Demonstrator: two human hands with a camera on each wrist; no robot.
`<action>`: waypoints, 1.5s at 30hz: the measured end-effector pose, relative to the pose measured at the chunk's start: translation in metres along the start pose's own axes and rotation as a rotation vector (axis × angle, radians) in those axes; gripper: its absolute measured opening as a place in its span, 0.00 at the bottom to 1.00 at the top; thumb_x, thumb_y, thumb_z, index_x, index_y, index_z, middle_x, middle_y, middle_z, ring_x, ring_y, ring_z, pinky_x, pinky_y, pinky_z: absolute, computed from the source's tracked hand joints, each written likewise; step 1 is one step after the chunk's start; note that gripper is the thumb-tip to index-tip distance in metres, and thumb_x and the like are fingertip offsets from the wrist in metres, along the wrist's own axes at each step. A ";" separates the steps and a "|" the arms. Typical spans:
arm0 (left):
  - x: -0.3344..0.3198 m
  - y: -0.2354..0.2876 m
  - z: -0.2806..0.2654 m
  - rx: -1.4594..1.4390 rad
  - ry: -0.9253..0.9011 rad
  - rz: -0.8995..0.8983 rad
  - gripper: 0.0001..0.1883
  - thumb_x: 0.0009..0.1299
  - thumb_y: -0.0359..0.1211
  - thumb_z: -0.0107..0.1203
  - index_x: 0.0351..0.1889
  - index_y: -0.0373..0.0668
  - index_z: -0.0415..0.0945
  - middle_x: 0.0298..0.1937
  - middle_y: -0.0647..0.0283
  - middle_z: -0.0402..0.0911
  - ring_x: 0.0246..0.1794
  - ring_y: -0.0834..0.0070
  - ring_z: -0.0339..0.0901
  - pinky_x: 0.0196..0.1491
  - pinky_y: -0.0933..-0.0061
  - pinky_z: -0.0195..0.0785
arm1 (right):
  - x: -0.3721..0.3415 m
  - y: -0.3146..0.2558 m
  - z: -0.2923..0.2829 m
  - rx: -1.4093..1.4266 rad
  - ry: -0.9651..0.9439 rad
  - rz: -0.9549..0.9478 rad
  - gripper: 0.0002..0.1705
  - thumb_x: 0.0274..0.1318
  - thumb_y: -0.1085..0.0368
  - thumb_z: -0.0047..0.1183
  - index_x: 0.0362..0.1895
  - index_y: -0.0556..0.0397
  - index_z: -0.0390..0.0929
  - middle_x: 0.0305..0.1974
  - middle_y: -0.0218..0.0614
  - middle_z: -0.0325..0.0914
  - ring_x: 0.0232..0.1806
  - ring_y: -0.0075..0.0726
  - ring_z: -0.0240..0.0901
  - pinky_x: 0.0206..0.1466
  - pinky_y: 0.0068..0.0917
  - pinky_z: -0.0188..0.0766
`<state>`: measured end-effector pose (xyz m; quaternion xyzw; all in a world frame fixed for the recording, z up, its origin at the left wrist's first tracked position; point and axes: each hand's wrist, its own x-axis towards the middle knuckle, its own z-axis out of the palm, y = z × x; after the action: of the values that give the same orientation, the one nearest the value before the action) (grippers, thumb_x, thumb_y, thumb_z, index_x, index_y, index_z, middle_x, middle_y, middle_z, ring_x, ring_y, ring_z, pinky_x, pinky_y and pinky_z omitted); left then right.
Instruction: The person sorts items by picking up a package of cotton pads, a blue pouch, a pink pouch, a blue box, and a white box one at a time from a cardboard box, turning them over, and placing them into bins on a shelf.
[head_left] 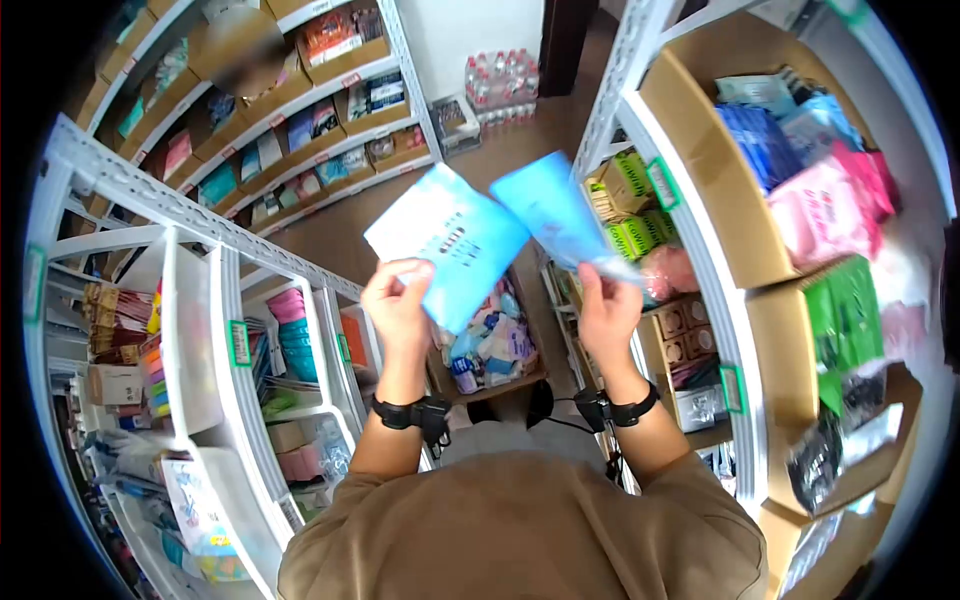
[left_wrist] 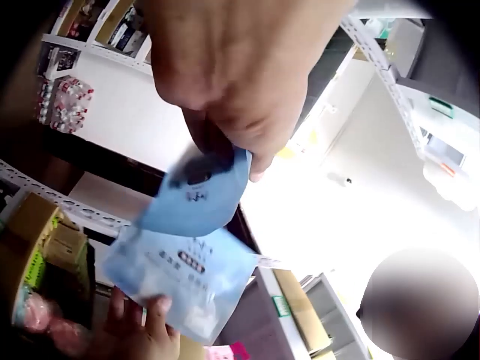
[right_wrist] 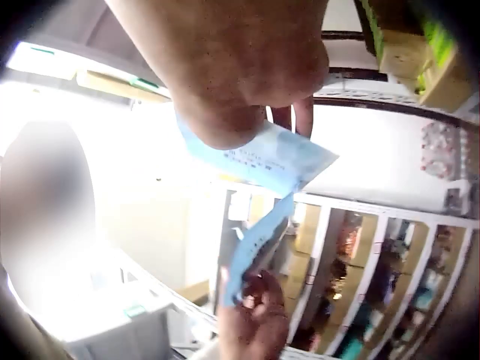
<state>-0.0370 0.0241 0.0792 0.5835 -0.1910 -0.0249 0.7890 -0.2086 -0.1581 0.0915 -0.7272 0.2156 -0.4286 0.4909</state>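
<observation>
My left hand pinches a light blue flat packet by its lower left edge, thumb on top. Dark printed characters show on its face. In my right hand a second blue packet is pinched at its lower corner; it looks blurred in the head view. The two packets come close together at their inner edges, held up over a cardboard box of small packaged goods. In the left wrist view the left hand's packet overlaps the right hand's packet.
Shelves with open boxes line the far left. White bins stand close on the left, cardboard cartons of bagged goods on the right. Bottles in a pack stand on the floor by the far wall.
</observation>
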 end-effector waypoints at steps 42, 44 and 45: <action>-0.102 0.066 0.142 -0.430 -0.589 0.194 0.43 0.74 0.63 0.37 0.65 0.28 0.59 0.67 0.48 0.66 0.67 0.62 0.65 0.67 0.61 0.57 | -0.038 -0.148 -0.107 0.996 0.100 0.029 0.19 0.66 0.69 0.49 0.60 0.58 0.65 0.51 0.38 0.75 0.47 0.31 0.76 0.48 0.32 0.75; -0.085 0.108 0.145 -0.665 -0.465 0.110 0.40 0.75 0.59 0.41 0.69 0.33 0.55 0.69 0.49 0.63 0.69 0.59 0.62 0.70 0.60 0.55 | -0.047 -0.142 -0.107 0.944 0.076 0.072 0.21 0.64 0.69 0.54 0.58 0.61 0.67 0.52 0.39 0.75 0.50 0.31 0.75 0.50 0.31 0.75; -0.077 0.117 0.134 -0.678 -0.470 0.035 0.37 0.75 0.56 0.43 0.68 0.33 0.57 0.68 0.49 0.65 0.67 0.60 0.65 0.67 0.62 0.60 | -0.052 -0.141 -0.102 0.939 0.097 0.066 0.21 0.64 0.69 0.54 0.58 0.61 0.67 0.52 0.39 0.75 0.50 0.31 0.75 0.50 0.31 0.75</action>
<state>-0.1737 -0.0402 0.2000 0.2656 -0.3568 -0.2055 0.8717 -0.3372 -0.1142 0.2119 -0.3983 0.0441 -0.4972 0.7695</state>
